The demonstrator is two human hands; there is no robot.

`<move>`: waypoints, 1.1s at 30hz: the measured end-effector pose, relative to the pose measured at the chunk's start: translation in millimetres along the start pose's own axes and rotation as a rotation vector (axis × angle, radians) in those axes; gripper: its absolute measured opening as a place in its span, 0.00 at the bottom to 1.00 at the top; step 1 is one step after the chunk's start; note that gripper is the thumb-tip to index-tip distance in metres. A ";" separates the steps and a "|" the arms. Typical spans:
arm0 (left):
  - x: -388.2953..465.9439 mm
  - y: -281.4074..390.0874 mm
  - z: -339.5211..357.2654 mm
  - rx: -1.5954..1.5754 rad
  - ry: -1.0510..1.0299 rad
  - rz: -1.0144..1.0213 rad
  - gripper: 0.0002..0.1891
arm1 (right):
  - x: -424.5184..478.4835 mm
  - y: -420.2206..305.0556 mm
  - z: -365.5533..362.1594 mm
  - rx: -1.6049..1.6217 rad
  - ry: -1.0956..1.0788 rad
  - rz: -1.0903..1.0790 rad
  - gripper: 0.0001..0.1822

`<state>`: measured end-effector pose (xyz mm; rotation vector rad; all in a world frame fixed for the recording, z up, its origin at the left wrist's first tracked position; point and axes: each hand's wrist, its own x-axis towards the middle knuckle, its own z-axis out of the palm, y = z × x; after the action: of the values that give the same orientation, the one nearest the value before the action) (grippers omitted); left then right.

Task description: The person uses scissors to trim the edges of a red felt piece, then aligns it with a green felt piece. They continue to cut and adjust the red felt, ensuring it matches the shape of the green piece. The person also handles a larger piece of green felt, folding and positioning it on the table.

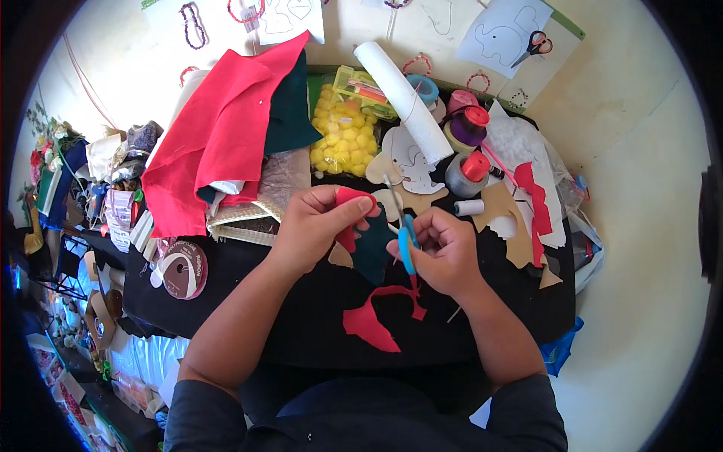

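My left hand (316, 226) pinches a small piece of red felt (351, 199) between thumb and fingers. My right hand (443, 248) holds blue-handled scissors (404, 243), whose blades point up and away from me beside the felt piece. Under the hands lie dark green felt (370, 254) and a tan scrap (340, 256). A curved red felt offcut (370, 325) rests on the black tablecloth (316, 333) nearer to me. Just beyond the scissors are cream cut-out shapes (388, 204) and a paper elephant (408, 155).
Large red felt (226, 130) covers the back left, above a ribbon spool (184, 270). A bag of yellow pompoms (343, 133), a white roll (404, 101), thread spools (469, 208) and red scraps (534, 198) crowd the back and right. Orange-handled scissors (532, 48) hang on the wall.
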<state>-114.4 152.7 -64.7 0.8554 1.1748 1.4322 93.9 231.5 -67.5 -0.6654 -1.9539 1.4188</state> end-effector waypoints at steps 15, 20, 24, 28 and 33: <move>9.5 -9.7 -1.0 -0.226 0.083 -0.156 0.22 | 13.1 -4.3 -25.8 -0.508 0.266 0.217 0.18; 8.9 -10.3 -0.8 -0.226 0.065 -0.176 0.23 | 14.2 1.4 -40.5 -0.635 0.148 0.113 0.20; 6.0 -2.8 2.5 -0.105 0.066 -0.203 0.23 | 17.1 -6.9 -41.4 -0.569 0.160 0.132 0.18; 5.9 -7.8 2.8 0.002 0.061 -0.162 0.20 | 18.3 9.4 -37.3 -0.239 0.194 0.081 0.08; 6.9 -14.8 5.6 -0.190 0.096 -0.060 0.22 | 12.9 10.8 -12.1 0.128 0.181 0.204 0.10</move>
<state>-106.4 160.2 -78.0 0.6208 1.1055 1.5220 94.5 251.5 -72.5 -0.9202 -1.6795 1.5326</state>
